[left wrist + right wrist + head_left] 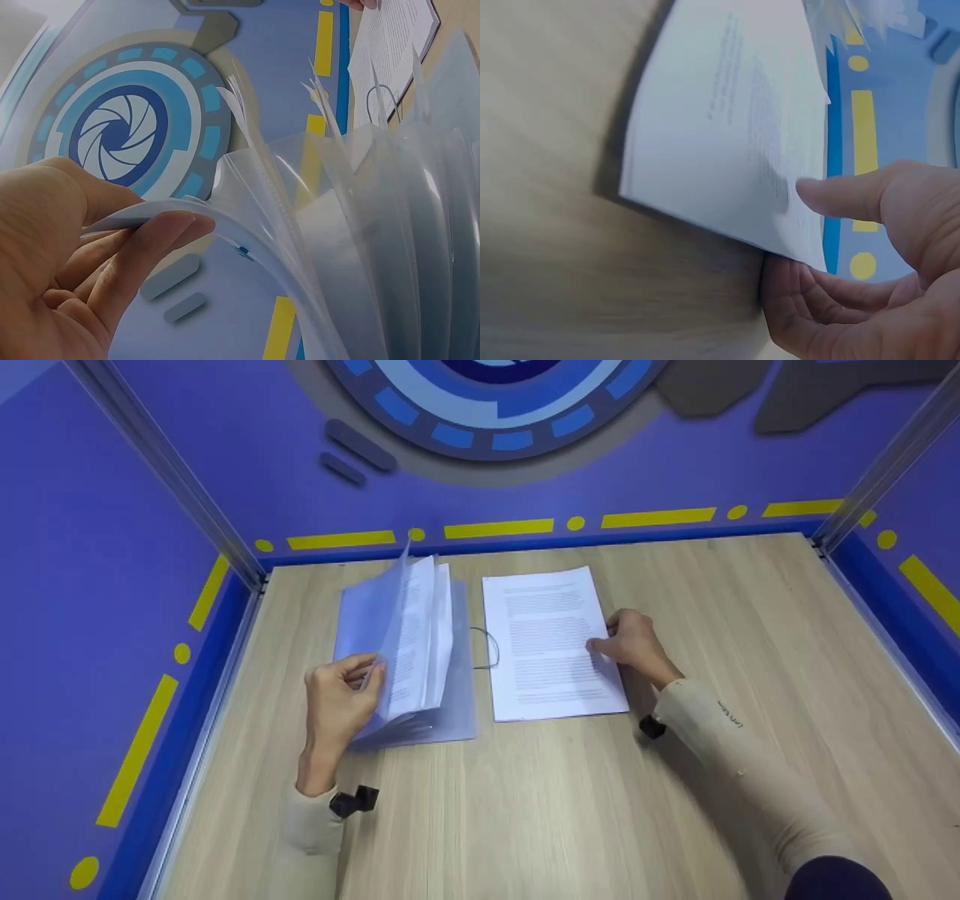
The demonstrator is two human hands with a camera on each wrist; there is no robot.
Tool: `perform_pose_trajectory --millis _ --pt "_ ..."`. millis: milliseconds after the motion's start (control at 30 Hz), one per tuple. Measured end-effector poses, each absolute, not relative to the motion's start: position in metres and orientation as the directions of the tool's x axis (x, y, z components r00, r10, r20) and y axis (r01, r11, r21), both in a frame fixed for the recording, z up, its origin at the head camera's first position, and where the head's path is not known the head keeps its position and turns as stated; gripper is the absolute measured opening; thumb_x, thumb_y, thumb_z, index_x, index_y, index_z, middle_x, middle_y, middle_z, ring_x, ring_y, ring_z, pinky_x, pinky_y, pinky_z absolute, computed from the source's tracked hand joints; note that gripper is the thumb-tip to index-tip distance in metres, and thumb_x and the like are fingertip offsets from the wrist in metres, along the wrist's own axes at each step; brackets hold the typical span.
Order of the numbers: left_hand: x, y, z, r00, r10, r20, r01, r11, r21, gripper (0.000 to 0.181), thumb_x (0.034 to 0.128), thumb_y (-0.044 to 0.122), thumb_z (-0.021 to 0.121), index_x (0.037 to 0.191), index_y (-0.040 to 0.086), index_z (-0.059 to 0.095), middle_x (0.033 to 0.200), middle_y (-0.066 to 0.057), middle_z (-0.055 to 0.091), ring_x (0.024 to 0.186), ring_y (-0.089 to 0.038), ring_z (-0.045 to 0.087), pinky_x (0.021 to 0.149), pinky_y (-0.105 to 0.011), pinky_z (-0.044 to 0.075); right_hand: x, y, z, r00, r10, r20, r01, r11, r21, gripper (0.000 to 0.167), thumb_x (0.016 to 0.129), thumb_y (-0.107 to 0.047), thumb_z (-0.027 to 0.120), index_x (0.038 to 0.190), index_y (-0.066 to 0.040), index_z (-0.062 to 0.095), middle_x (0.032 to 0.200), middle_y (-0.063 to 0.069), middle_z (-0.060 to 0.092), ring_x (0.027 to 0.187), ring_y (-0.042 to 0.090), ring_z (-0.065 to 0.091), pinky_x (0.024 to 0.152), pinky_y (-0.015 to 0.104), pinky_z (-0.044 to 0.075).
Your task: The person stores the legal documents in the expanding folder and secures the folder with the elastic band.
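Observation:
A translucent folder with several clear sleeves and printed sheets lies partly fanned out on the table. My left hand pinches some of its raised leaves at the left; in the left wrist view the hand has thumb and fingers on a bent edge, with clear sleeves spread beyond. To the right of the folder lies a stack of printed paper. My right hand holds that stack's right edge, thumb on top; in the right wrist view the fingers of the hand are under the paper.
A thin dark loop shows between the folder and the paper stack. The wooden table is bounded by a blue back wall with yellow marks and by side walls. Small black devices are on the wrists.

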State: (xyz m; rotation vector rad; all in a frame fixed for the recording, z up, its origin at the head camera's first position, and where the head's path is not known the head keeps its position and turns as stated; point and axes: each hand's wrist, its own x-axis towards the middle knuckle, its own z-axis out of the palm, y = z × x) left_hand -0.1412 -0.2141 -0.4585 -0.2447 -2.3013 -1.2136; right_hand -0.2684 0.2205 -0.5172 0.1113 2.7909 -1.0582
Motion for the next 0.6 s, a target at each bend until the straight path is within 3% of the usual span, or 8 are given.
perform_pose_trajectory --millis 267,600 --pt "-0.142 -0.215 -0.459 -0.85 -0.084 0.52 0.379 0.588 0.714 0.016 0.0875 -0.006 0.08 0.103 -0.011 0.081 0.093 -0.024 0.08 0.079 -0.035 0.081 0.07 -0.003 0.052 -0.277 0.228 -0.514 -0.973 -0.008 -0.232 0.15 0.742 -0.653 0.036 0.099 -0.01 0.063 0.125 0.014 0.065 0.115 0.026 0.067 0.092 0.028 0.064 0.075 0.032 0.053" --pt "-0.142 -0.214 -0.458 -0.852 -0.094 0.515 0.378 0.571 0.729 0.016 0.0878 -0.007 0.079 0.103 -0.012 0.081 0.093 -0.026 0.08 0.08 -0.037 0.081 0.07 -0.002 0.052 -0.281 0.238 -0.522 -0.951 0.006 -0.309 0.244 0.628 -0.739 0.03 0.101 -0.005 0.061 0.126 0.01 0.066 0.117 0.021 0.065 0.098 0.025 0.063 0.079 0.03 0.054"
